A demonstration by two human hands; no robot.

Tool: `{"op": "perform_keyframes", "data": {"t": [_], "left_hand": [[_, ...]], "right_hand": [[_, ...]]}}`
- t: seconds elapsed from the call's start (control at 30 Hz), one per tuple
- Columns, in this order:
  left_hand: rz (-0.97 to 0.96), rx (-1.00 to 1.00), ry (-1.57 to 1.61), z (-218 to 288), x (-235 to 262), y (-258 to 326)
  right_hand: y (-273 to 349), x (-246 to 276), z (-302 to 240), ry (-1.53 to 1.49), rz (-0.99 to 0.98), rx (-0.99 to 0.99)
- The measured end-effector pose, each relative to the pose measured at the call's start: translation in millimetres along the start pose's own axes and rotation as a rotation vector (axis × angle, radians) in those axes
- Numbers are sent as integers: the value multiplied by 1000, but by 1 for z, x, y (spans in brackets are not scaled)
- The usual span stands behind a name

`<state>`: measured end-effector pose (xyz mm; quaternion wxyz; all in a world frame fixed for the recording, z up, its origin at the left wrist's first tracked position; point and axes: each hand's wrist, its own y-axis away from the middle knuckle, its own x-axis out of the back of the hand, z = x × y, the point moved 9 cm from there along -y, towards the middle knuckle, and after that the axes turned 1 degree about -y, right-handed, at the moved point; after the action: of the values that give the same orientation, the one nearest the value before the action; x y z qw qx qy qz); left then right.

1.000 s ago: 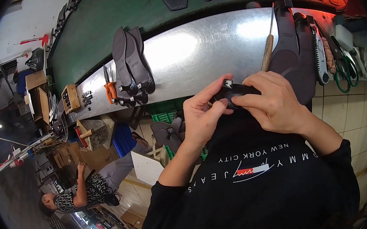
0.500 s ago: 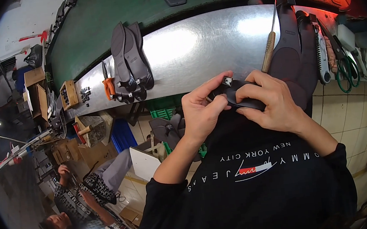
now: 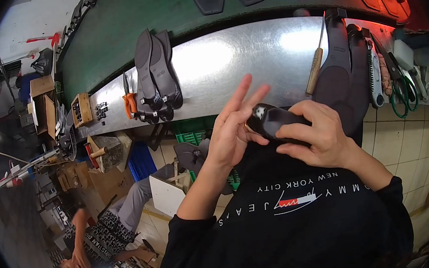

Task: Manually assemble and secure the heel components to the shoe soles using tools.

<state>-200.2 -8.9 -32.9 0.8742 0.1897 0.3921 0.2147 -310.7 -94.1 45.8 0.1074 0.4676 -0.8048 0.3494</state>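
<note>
My right hand (image 3: 318, 136) grips a black shoe heel piece (image 3: 274, 119) with a small white patch at its end, held in front of my black shirt. My left hand (image 3: 234, 129) rests its thumb against the left end of that piece, with the other fingers spread and pointing up. Both hands are just below the front edge of the shiny metal workbench (image 3: 228, 62).
Several dark shoe soles (image 3: 155, 77) lie on the bench, with a wooden-handled tool (image 3: 315, 68), an orange-handled knife (image 3: 128, 102), more soles (image 3: 342, 68) and green-handled scissors (image 3: 403, 94) at right. A green conveyor (image 3: 169, 5) carries soles behind. A seated person (image 3: 105, 234) works at lower left.
My left hand's fingers have lifted off the heel piece and spread upward. The piece has turned in my right hand. The person at lower left has shifted.
</note>
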Motion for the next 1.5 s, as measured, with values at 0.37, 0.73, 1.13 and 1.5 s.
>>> {"op": "perform_keyframes", "data": {"t": [0.37, 0.73, 1.13, 1.5], "left_hand": [[43, 73, -303, -10, 3, 6], [85, 46, -511, -12, 8, 3], [160, 94, -536, -14, 11, 5], [110, -289, -729, 46, -8, 42]], "right_hand": [[6, 0, 23, -52, 6, -232], [10, -4, 26, -93, 29, -267], [17, -18, 38, -238, -39, -425], [-31, 0, 38, -504, -210, -439]]}}
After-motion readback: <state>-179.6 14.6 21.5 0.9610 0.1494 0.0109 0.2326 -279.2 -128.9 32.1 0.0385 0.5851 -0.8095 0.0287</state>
